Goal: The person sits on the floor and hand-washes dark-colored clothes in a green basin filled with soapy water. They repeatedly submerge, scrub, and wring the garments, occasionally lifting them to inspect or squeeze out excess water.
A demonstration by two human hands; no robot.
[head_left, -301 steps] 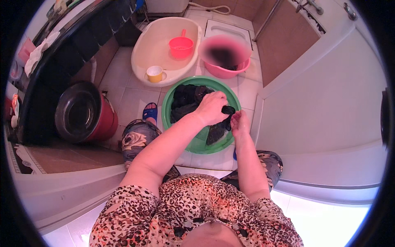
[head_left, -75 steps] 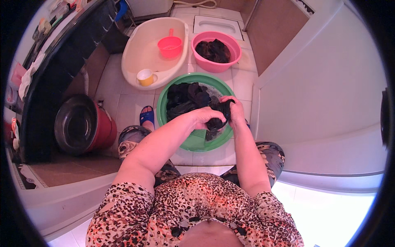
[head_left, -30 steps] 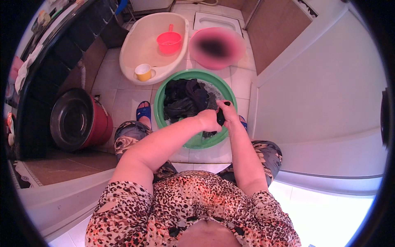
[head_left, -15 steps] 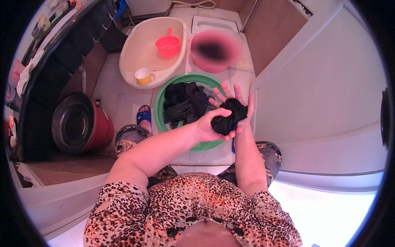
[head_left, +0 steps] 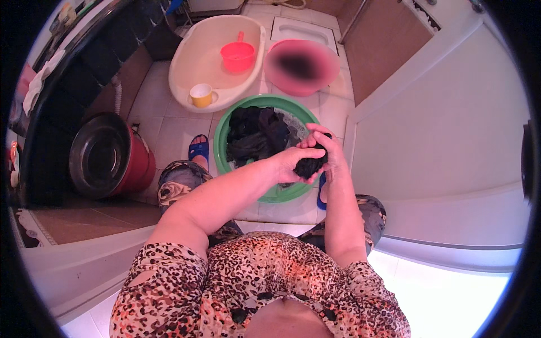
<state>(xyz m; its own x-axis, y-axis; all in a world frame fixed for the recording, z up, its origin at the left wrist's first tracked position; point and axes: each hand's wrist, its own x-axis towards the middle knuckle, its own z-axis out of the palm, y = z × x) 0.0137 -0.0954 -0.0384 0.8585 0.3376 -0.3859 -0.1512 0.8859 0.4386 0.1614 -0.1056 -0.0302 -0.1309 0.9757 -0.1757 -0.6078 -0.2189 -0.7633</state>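
Note:
A small wad of black cloth point(head_left: 309, 167) is squeezed between my two hands over the right side of a green basin point(head_left: 221, 147). My left hand point(head_left: 288, 163) wraps the wad from the left, thumb on top. From the right, my right hand point(head_left: 331, 150) closes over it with bent fingers. Their grip hides much of the wad, so I cannot tell what kind of garment it is. In the basin, dark wet clothes point(head_left: 256, 135) lie in a heap, with suds point(head_left: 296, 125) along their right side.
Beyond the basin stands a cream baby bathtub point(head_left: 189, 62) holding a red dipper point(head_left: 238, 56) and, at its near end, a yellow cup point(head_left: 200, 96). A pink basin point(head_left: 307, 84), blurred inside, sits right of it. At left is a red bucket point(head_left: 141, 163); a white door panel point(head_left: 439, 141) stands right.
My right hand's spread fingers have folded over the black cloth, which is now more compressed and covered. The whole view has shifted slightly.

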